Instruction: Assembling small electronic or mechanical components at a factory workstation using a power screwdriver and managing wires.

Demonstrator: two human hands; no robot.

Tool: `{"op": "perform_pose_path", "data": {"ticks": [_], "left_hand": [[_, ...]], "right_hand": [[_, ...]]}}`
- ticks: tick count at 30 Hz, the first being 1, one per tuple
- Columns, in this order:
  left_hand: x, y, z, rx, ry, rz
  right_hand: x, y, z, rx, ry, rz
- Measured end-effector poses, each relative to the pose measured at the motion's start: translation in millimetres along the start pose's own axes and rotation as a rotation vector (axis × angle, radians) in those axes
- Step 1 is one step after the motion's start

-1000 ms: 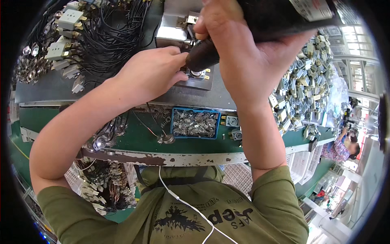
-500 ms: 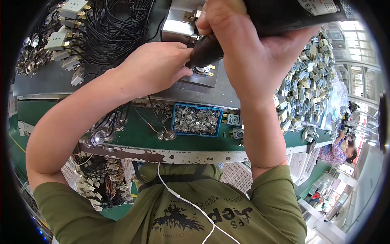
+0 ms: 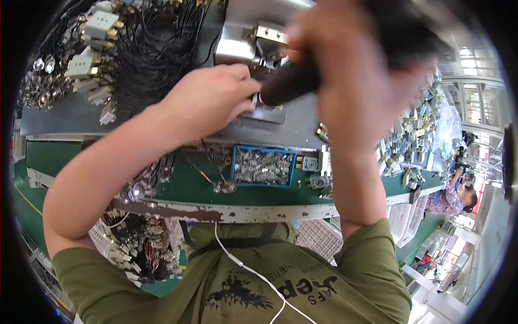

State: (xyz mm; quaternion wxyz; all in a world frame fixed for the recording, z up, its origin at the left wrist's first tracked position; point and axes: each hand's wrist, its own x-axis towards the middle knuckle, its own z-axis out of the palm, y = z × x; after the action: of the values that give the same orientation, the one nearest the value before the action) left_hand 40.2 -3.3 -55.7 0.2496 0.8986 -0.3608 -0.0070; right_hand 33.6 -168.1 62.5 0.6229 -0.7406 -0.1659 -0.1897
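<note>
My right hand (image 3: 350, 70), blurred by motion, is wrapped round a thick black power tool (image 3: 294, 81), which looks like a power screwdriver. Its dark nose points left and down at a steel fixture (image 3: 234, 48) on the bench. My left hand (image 3: 213, 97) is at the fixture, its fingers bent and pressed together beside the tool's nose. A small shiny part shows by the fingertips, but what they pinch is mostly hidden. Behind the nose, a metal clamp block (image 3: 270, 33) sits on the fixture.
Black cables (image 3: 156, 59) with pale ceramic sockets (image 3: 102, 24) lie at the left. A blue tray (image 3: 263, 166) of small metal clips stands in front, near loose sockets (image 3: 310, 164). More sockets (image 3: 413, 129) are heaped at the right. Far right, another person (image 3: 453, 197) is at work.
The tool and my right hand have shifted right and slightly nearer, uncovering more of the clamp block. My left hand stays at the fixture. The whole view has shifted slightly.
</note>
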Motion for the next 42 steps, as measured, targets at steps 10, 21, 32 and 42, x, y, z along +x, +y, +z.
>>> {"op": "perform_pose_path", "data": {"ticks": [10,21,32,42], "left_hand": [[-7,24,-25,0.076,-0.062,0.225],[-17,0,-101,0.186,0.681,-0.114],[-2,-24,-142,0.900,0.466,-0.080],[-10,4,-35,0.611,-0.077,0.113]], "right_hand": [[22,63,-99,-0.727,0.285,-0.545],[-39,117,-144,-1.043,-0.455,-0.229],[-41,84,-138,-0.778,-0.473,0.167],[-81,56,-83,-0.322,-0.407,-0.145]]}}
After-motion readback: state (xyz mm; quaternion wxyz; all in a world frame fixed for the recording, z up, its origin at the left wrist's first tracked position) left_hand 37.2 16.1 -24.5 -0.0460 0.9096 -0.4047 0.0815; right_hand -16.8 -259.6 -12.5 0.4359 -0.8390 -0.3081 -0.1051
